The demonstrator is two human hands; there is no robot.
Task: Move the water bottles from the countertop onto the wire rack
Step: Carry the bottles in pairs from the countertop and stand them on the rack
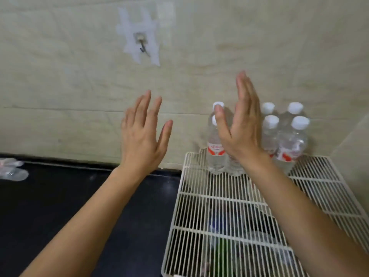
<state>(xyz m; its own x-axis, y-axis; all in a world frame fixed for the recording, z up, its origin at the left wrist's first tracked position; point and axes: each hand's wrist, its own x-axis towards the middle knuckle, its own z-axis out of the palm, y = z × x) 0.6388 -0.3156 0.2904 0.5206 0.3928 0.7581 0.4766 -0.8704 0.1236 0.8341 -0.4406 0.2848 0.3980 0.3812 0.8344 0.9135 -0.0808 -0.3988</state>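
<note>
Several clear water bottles with white caps and red labels stand upright in a cluster at the back of the white wire rack, against the wall. My right hand is raised flat, fingers up, in front of the left bottles and hides part of them; it holds nothing. My left hand hovers open with fingers spread above the dark countertop, left of the rack. More clear plastic bottles lie at the far left edge of the countertop, blurred.
A beige tiled wall runs behind everything, with a small metal hook under taped patches. A side wall closes the right corner. Dark and green items show through the rack's wires below it.
</note>
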